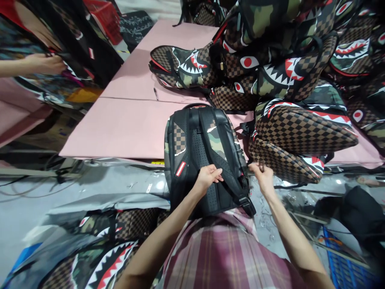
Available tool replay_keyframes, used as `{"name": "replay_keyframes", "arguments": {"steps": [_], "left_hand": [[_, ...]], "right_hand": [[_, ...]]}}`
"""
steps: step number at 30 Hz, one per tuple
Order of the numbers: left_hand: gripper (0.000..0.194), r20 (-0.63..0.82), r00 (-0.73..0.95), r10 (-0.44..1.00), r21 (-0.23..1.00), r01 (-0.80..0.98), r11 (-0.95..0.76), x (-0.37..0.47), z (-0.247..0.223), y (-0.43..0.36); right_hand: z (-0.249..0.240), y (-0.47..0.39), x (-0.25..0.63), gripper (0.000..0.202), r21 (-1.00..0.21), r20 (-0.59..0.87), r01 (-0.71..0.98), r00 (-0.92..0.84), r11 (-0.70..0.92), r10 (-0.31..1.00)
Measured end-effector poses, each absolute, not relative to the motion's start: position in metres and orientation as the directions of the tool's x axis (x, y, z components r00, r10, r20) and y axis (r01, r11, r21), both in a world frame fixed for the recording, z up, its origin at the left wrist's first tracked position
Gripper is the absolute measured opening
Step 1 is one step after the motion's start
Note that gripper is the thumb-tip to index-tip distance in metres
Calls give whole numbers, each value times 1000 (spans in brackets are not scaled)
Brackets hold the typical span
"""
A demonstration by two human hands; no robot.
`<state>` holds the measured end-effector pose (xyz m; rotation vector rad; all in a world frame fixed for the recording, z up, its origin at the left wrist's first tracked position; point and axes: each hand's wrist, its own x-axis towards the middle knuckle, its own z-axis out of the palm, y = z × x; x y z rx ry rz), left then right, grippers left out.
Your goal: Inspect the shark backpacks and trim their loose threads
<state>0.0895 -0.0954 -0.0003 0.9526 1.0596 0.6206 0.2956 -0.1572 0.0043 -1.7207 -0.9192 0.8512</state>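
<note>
A black backpack (197,160) leans upright against my lap and the table edge. Its back panel and shoulder straps face up, with brown checker and camouflage patches. My left hand (209,178) is over the middle of the back panel by one shoulder strap (230,178), thumb and fingers pinched together; what is between them, if anything, is too small to tell. Just off the bag's right side, my right hand (262,175) is closed in a pinch near the zipper edge, and I cannot make out what it grips.
A pink-topped table (120,128) stretches ahead, with a dark pen-like item (155,94) on it. Shark-mouth backpacks (282,72) are piled at the right. More bags (111,257) lie at my lower left. Another person's hand (48,66) handles dark material at the left.
</note>
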Motion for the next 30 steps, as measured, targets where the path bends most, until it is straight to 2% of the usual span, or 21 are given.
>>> {"name": "replay_keyframes", "arguments": {"steps": [3,6,8,10,12,14,16,18,21,24,27,30], "left_hand": [[35,-443,392,806,887,60,458,91,-6,-95],[26,-377,301,876,924,182,336,89,-11,-101],[31,-175,136,975,934,335,121,88,-11,-108],[48,112,104,988,838,525,-151,88,-9,-113],[42,287,281,916,667,627,-402,91,-7,-112],[23,339,486,806,540,601,-589,94,-8,-103],[10,355,625,695,483,514,-709,98,-10,-89],[13,359,721,593,452,421,-786,100,-14,-78],[22,384,726,571,452,391,-802,102,-17,-72],[24,417,535,735,609,436,-663,100,-19,-76],[23,309,344,887,779,443,-444,95,-19,-78],[22,229,313,922,828,436,-353,92,-17,-79]], "right_hand": [[6,-159,275,22,-942,-69,296,291,-158,954],[1,-156,263,28,-934,-195,258,213,-247,957],[-4,-155,264,33,-929,-270,206,186,-307,944],[-8,-156,266,36,-932,-289,181,155,-315,945],[-12,-157,268,33,-937,-288,164,131,-307,949],[-15,-158,266,29,-942,-291,138,112,-304,950],[-19,-157,263,26,-946,-297,99,109,-308,949],[-22,-156,260,24,-947,-307,61,116,-315,945],[-24,-155,258,25,-947,-317,11,128,-321,940],[-22,-155,262,26,-949,-304,46,118,-311,945],[-19,-155,269,27,-948,-268,143,124,-285,955],[-18,-156,273,36,-943,-234,199,168,-266,958]]}}
